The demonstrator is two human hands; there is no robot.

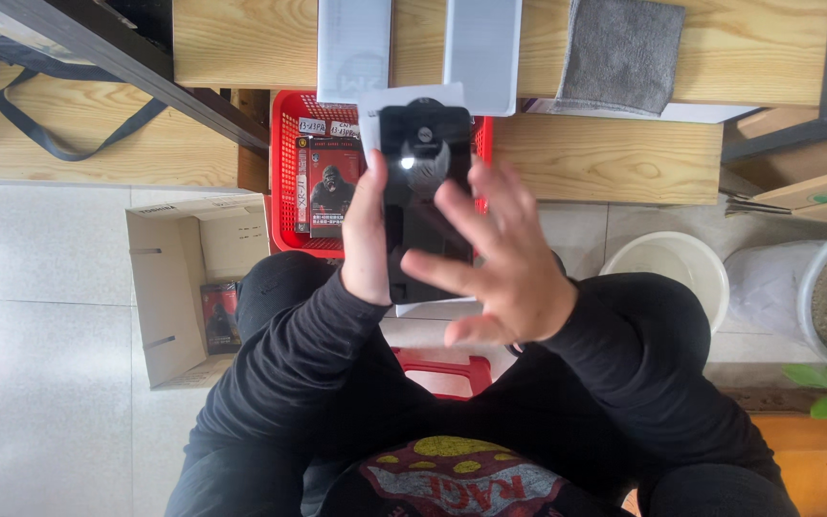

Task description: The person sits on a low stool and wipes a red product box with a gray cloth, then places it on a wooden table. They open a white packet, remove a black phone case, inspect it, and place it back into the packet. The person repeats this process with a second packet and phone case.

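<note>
Held up over the lap, in front of the red plastic mesh basket (284,172): a flat black rectangular case with a round silvery disc near its top (425,191), backed by a white sheet or card (371,120) that shows at its upper left corner and again below its lower edge. Left hand (366,235) closed along the case's left edge, thumb on the front, fingers hidden behind. Right hand (500,258) open, fingers spread and loose, hovering over the lower right of the case; touching or just above it, cannot tell.

Judged as a step of pressing or smoothing the front face. To do it well: keep the left grip firm on the edge only, clear of the disc; bring the right palm down flat rather than fingertips first; work from the middle outward; hold the case level so the white backing does not slide out from behind.

Nearby: boxed packs with a dark ape picture (329,187) standing in the basket, an open brown cardboard box (169,287) on the tiled floor to the left, a folded grey cloth (619,53) and two white flat packages (354,48) on the pale wooden table (241,43) beyond, a white bucket (672,263) to the right.
</note>
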